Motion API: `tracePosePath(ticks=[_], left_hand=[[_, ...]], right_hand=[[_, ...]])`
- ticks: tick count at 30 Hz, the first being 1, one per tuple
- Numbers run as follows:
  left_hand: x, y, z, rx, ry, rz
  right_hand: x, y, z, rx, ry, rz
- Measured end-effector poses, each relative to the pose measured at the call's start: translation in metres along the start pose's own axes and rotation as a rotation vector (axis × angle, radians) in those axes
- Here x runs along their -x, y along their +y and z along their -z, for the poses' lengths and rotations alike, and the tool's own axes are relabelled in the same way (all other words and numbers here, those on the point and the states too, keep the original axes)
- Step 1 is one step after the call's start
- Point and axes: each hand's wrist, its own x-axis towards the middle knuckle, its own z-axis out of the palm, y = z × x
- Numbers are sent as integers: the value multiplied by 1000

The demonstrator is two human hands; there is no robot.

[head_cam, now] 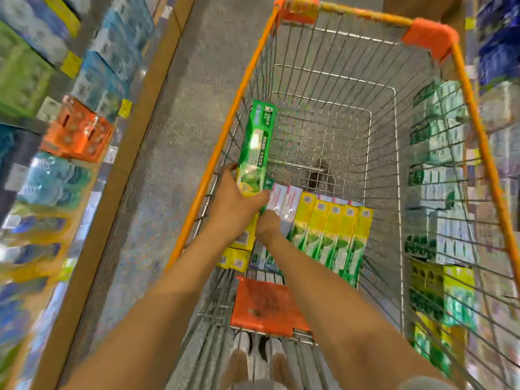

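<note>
A wire shopping cart (363, 15) with an orange rim fills the middle of the head view. My left hand (233, 198) grips the near end of a long green toothpaste box (257, 144), held up along the cart's left wall. My right hand (268, 223) reaches down among the boxes in the cart, its fingers hidden between them. A row of several yellow-and-green toothpaste boxes (329, 235) stands upright in the near part of the basket. Two white-and-pink boxes (284, 204) sit beside them.
Shelves of boxed goods line the left side (78, 130) and the right side (441, 192) of the aisle. Grey speckled floor (174, 136) runs to the left of the cart. An orange child-seat flap (267, 305) sits at the cart's near end.
</note>
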Motion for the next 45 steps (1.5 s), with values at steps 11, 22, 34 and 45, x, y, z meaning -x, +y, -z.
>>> tracePosePath(ticks=[11, 22, 34, 45], left_hand=[[5, 2, -24, 15, -39, 49], [-9, 0, -17, -220, -228, 80], [-9, -10, -3, -186, -187, 15], [32, 30, 13, -269, -252, -75]], right_hand=[[46, -10, 92, -873, -42, 158], [37, 12, 83, -362, 202, 84], [-8, 44, -5, -228, 64, -83], [66, 56, 64, -325, 248, 36]])
